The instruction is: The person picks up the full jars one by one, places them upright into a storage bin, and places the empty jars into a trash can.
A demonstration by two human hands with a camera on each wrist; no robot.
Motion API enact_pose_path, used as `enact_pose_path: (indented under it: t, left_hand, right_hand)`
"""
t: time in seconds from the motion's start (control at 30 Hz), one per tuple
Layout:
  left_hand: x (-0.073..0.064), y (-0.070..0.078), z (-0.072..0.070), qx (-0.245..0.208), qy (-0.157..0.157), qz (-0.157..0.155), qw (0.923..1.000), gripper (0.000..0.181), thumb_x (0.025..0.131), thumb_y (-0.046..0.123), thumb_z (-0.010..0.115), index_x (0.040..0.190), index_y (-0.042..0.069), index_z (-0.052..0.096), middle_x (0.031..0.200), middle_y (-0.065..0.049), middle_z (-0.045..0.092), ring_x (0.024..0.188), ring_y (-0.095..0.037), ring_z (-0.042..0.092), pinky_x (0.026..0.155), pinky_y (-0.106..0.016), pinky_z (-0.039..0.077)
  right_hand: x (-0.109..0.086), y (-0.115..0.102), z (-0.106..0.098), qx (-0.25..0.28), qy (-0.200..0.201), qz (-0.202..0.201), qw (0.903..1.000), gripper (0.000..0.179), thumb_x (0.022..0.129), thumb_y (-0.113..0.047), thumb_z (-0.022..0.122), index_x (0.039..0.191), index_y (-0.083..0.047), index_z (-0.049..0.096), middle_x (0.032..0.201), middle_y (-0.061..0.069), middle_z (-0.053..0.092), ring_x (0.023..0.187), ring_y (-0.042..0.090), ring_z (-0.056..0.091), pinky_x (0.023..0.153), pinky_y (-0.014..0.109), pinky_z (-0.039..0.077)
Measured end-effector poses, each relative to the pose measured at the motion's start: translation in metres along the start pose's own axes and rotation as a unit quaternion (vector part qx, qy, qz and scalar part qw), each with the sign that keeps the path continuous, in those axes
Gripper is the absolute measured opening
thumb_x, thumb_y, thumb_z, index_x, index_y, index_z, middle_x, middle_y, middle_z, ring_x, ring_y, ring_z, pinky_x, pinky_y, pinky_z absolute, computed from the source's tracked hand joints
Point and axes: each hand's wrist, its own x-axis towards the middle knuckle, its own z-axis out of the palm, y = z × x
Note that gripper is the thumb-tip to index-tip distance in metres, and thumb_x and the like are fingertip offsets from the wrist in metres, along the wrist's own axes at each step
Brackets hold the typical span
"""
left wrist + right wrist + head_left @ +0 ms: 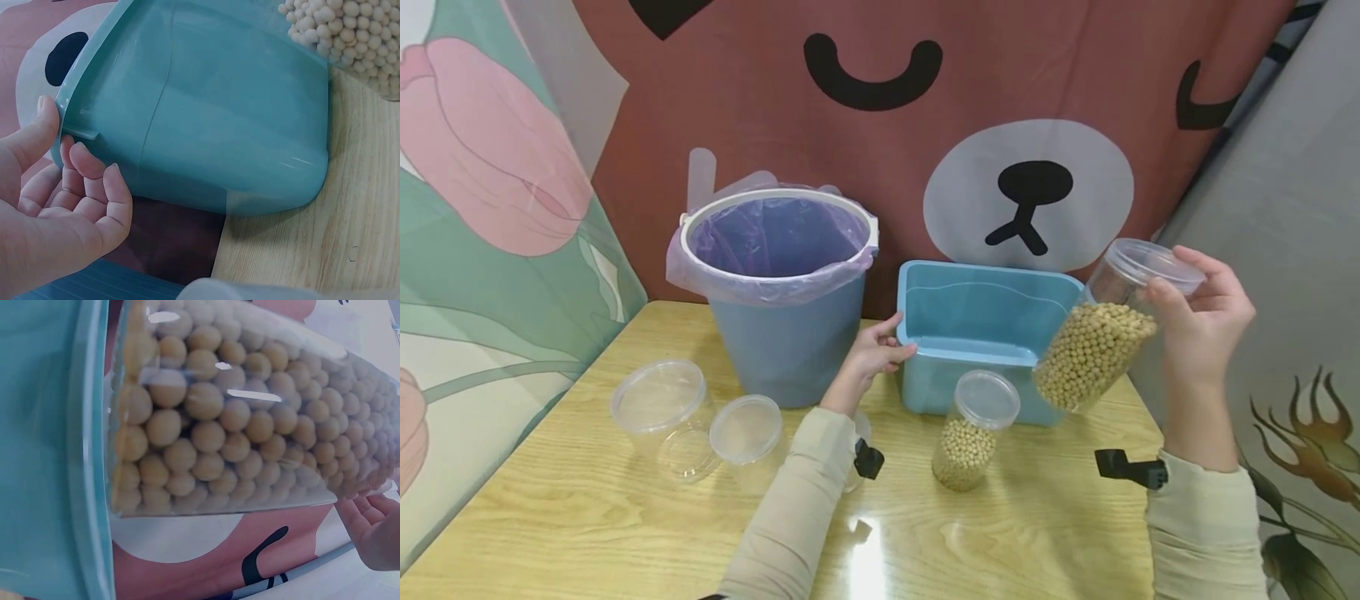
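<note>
My left hand (874, 357) pinches the left rim of a teal plastic bin (970, 387), thumb on one side and curled fingers on the other, as the left wrist view shows. My right hand (1213, 317) grips a large clear jar (1093, 354) at its lidded end. The jar is filled a good way up with tan balls (212, 419) and tilts, its bottom pointing down and left at the bin's right rim. A smaller lidded jar (966, 446) of paler balls stands upright on the table in front of the bin.
A blue bucket (782, 333) lined with a purple bag stands left of the bin. Clear lidded containers, a wide one (658, 404) and a smaller one (747, 433), stand at the left. My left forearm partly hides another. A bear-print curtain (737, 100) hangs behind the wooden table (587, 517).
</note>
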Motion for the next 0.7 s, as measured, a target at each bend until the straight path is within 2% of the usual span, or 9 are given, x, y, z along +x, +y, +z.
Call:
enact_pose_path:
  t: [0.13,0.47,0.57,0.7]
  left_hand:
    - [-0.001,0.001,0.001,-0.001,0.001,0.001,1.0,0.065,0.079,0.002,0.066,0.137,0.015,0.038,0.071,0.001,0.039,0.059,-0.007,0.042,0.05,-0.02,0.04]
    - [0.0,0.0,0.001,-0.024,-0.001,0.0,0.9997,0.065,0.079,-0.001,0.065,0.137,0.013,0.037,0.07,0.0,0.038,0.057,-0.007,0.04,0.048,-0.019,0.035]
    - [0.001,-0.001,0.001,-0.027,0.0,-0.003,0.9996,0.065,0.079,-0.001,0.066,0.136,0.013,0.038,0.07,0.0,0.038,0.057,-0.007,0.04,0.047,-0.019,0.035]
    - [0.001,0.0,0.001,-0.018,0.006,-0.005,0.9998,0.065,0.078,0.0,0.066,0.136,0.014,0.039,0.071,0.001,0.039,0.058,-0.007,0.041,0.049,-0.02,0.036]
  right_hand:
    - [0.009,0.0,0.007,0.006,0.012,-0.003,0.9999,0.037,0.063,0.012,0.069,0.097,0.017,0.057,0.078,0.021,0.061,0.058,0.019,0.057,0.057,0.022,0.049]
    - [0.02,0.013,0.014,-0.058,0.039,-0.027,0.9972,0.043,0.058,0.001,0.079,0.097,0.01,0.062,0.084,0.018,0.062,0.072,0.018,0.059,0.063,0.019,0.047]
    - [0.02,0.02,0.014,-0.076,0.053,-0.019,0.9955,0.044,0.058,0.001,0.079,0.097,0.008,0.062,0.084,0.018,0.062,0.073,0.018,0.058,0.063,0.019,0.047]
    - [0.019,0.027,0.016,-0.082,0.069,0.015,0.9941,0.043,0.057,0.005,0.078,0.097,0.005,0.063,0.084,0.016,0.062,0.073,0.018,0.057,0.063,0.02,0.046]
